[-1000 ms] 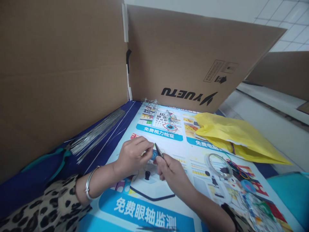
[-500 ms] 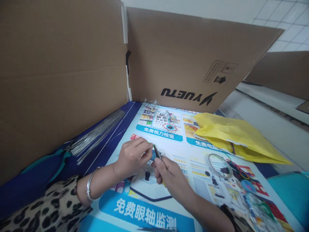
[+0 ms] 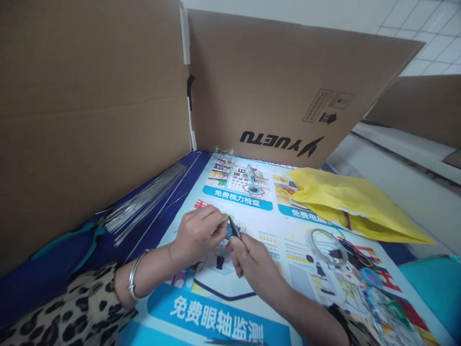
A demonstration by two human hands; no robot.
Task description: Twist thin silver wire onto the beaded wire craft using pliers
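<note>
Above the printed sheet (image 3: 266, 262), my right hand (image 3: 254, 259) is closed around a small pair of pliers (image 3: 235, 228), whose dark, narrow jaws point up and to the left. My left hand (image 3: 202, 229) is closed in a pinch beside the tip of the jaws. Whatever its fingertips hold is too small to make out. Thin wire seems to loop just behind the two hands, but it blurs into the print. The pliers' handles are hidden inside my right palm.
Straight silvery wires (image 3: 146, 204) lie left, near a teal-handled tool (image 3: 77, 240). Cardboard panels (image 3: 281, 86) stand behind and left. A yellow bag (image 3: 355, 204), a clear ring-shaped roll (image 3: 312, 245) and tangled coloured strands (image 3: 382, 307) lie right. More tangled wire (image 3: 257, 175) lies at the back.
Hardly anything differs. My right hand's fingers have shifted slightly on the pliers, and the yellow bit below them no longer shows. My left hand stays in place.
</note>
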